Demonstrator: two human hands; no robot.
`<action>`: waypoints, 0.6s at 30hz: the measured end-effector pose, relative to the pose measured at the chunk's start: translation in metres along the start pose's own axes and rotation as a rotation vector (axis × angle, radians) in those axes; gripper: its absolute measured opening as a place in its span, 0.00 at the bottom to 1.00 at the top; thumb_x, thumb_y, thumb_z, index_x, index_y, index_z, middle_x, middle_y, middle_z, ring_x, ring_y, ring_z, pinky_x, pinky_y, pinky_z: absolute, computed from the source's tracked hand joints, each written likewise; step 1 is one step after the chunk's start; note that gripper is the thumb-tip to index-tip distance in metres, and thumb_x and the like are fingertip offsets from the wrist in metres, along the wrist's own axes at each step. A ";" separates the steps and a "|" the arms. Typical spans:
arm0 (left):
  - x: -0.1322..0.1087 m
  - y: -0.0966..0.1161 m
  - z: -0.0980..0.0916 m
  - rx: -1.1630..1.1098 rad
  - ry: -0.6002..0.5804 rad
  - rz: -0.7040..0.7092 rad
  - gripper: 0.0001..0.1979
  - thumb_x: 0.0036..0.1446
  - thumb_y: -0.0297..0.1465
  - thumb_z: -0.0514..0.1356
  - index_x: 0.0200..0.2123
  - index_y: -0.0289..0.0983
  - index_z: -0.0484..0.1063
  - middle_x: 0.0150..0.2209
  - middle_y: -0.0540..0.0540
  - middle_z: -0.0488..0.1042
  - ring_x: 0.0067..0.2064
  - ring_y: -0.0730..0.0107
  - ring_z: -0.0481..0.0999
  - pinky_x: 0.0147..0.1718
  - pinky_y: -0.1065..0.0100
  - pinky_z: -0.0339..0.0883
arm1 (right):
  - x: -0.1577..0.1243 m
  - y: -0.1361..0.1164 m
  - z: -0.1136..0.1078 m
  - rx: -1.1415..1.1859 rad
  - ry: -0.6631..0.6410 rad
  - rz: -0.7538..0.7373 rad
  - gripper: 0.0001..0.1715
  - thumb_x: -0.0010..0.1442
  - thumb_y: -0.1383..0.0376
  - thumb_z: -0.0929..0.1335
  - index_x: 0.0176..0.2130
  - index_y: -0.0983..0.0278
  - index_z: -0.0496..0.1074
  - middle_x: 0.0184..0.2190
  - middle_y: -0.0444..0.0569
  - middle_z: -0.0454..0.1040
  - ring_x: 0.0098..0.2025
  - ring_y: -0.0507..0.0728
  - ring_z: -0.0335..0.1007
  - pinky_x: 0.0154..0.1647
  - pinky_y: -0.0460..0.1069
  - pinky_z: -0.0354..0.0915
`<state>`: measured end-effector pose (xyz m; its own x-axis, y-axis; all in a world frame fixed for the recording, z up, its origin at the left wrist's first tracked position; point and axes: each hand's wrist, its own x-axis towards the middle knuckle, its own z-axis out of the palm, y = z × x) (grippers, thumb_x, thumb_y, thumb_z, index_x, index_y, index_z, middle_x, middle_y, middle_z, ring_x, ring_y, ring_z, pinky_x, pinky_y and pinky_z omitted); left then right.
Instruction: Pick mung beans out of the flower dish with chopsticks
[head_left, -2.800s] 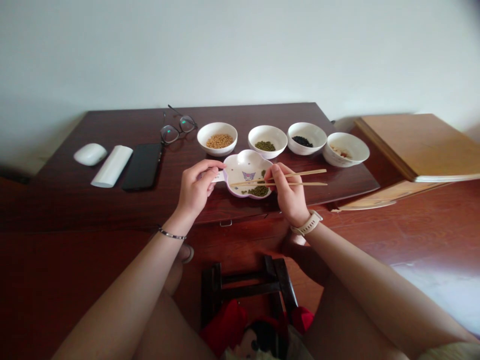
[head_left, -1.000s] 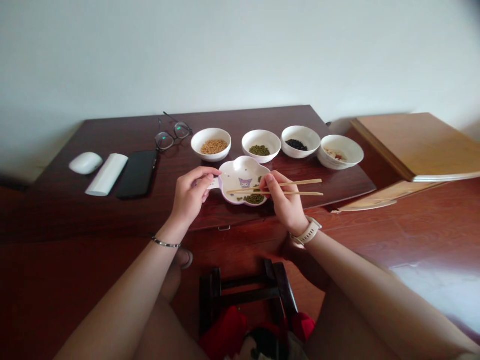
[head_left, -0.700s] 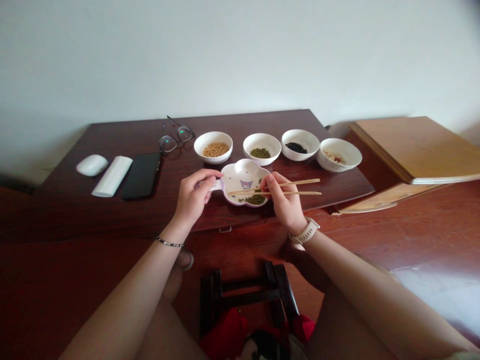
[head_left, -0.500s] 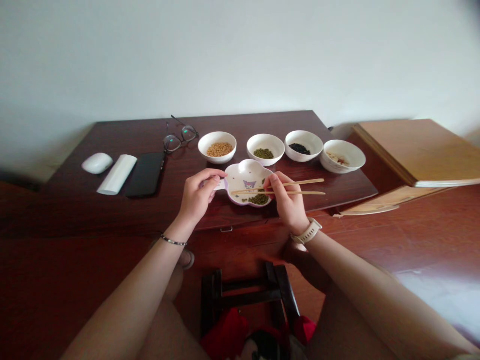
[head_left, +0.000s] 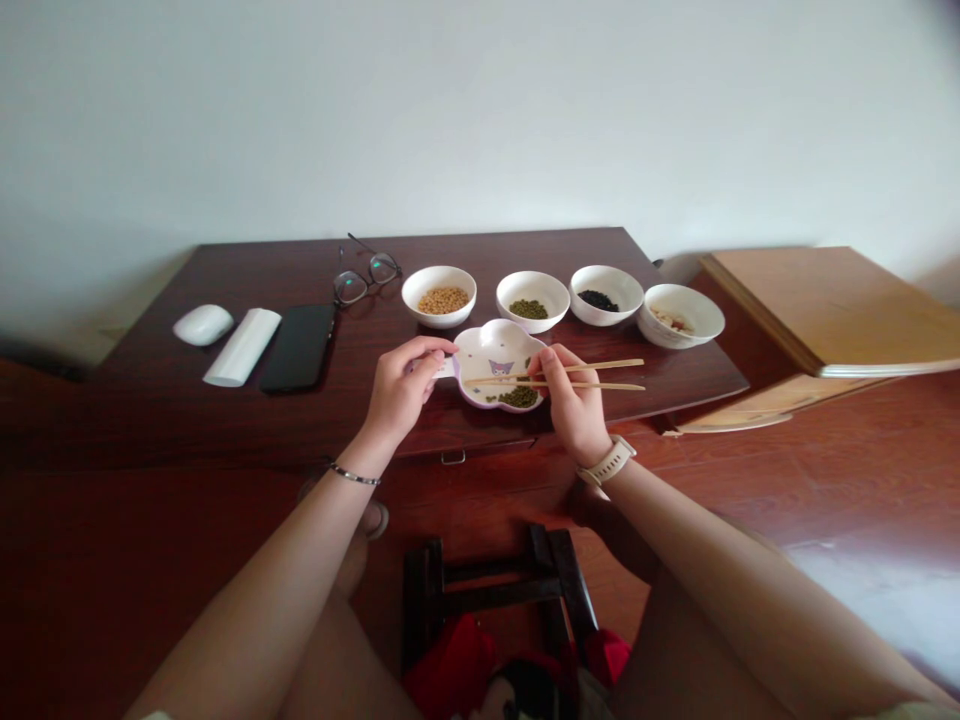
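Observation:
My left hand (head_left: pixel 405 388) is closed on the handle of a white, purple-rimmed, cloud-shaped dish (head_left: pixel 480 350) at the table's front edge. A cartoon face is printed on the dish, and green beans (head_left: pixel 519 397) lie in its lower right part. My right hand (head_left: pixel 571 400) grips a pair of wooden chopsticks (head_left: pixel 611 387), whose tips point left over the dish, near the printed face. Nothing shows between the tips. Behind the dish stand white bowls: one with tan beans (head_left: pixel 442 300), one with green beans (head_left: pixel 528 309), one with black beans (head_left: pixel 598 300).
A fourth white bowl (head_left: pixel 694 310) with pale and reddish bits stands at the right. On the left of the dark table (head_left: pixel 360 340) lie glasses (head_left: pixel 367 280), a phone (head_left: pixel 298 347), a white case (head_left: pixel 242 347) and a white rounded object (head_left: pixel 202 325). A wooden cabinet (head_left: pixel 840 300) is farther right.
The view has shifted slightly. Both hands keep their hold on the dish and the chopsticks, and the beans look the same.

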<state>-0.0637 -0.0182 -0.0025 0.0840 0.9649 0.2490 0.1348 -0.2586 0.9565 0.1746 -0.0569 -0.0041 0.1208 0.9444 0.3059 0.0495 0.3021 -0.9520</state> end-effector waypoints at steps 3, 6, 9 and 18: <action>0.000 0.000 0.000 -0.007 0.003 0.002 0.10 0.66 0.34 0.64 0.43 0.37 0.86 0.23 0.50 0.72 0.20 0.76 0.63 0.18 0.71 0.52 | -0.001 0.001 0.001 -0.012 0.008 -0.011 0.27 0.75 0.46 0.67 0.31 0.60 0.73 0.28 0.45 0.70 0.30 0.54 0.62 0.34 0.51 0.62; -0.001 0.002 0.001 -0.020 0.007 -0.010 0.10 0.65 0.34 0.64 0.42 0.37 0.86 0.21 0.51 0.71 0.20 0.75 0.63 0.18 0.71 0.51 | -0.001 0.001 0.002 -0.028 0.023 -0.016 0.27 0.74 0.45 0.67 0.31 0.60 0.72 0.28 0.45 0.70 0.30 0.54 0.62 0.33 0.51 0.61; -0.001 0.004 0.002 -0.026 0.011 -0.016 0.10 0.64 0.33 0.64 0.42 0.36 0.85 0.20 0.52 0.69 0.19 0.75 0.63 0.18 0.71 0.51 | -0.001 0.000 0.002 -0.027 0.026 -0.021 0.28 0.74 0.45 0.67 0.30 0.60 0.71 0.27 0.44 0.69 0.29 0.54 0.61 0.33 0.51 0.60; -0.002 0.008 0.003 -0.026 0.013 -0.023 0.10 0.64 0.34 0.64 0.41 0.36 0.85 0.20 0.52 0.69 0.19 0.76 0.63 0.18 0.71 0.50 | -0.001 0.003 0.003 -0.019 0.026 -0.010 0.28 0.74 0.43 0.67 0.30 0.60 0.72 0.27 0.45 0.69 0.29 0.54 0.61 0.31 0.50 0.60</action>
<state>-0.0603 -0.0225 0.0040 0.0683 0.9710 0.2290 0.1106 -0.2355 0.9656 0.1721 -0.0570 -0.0079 0.1463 0.9373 0.3162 0.0695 0.3091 -0.9485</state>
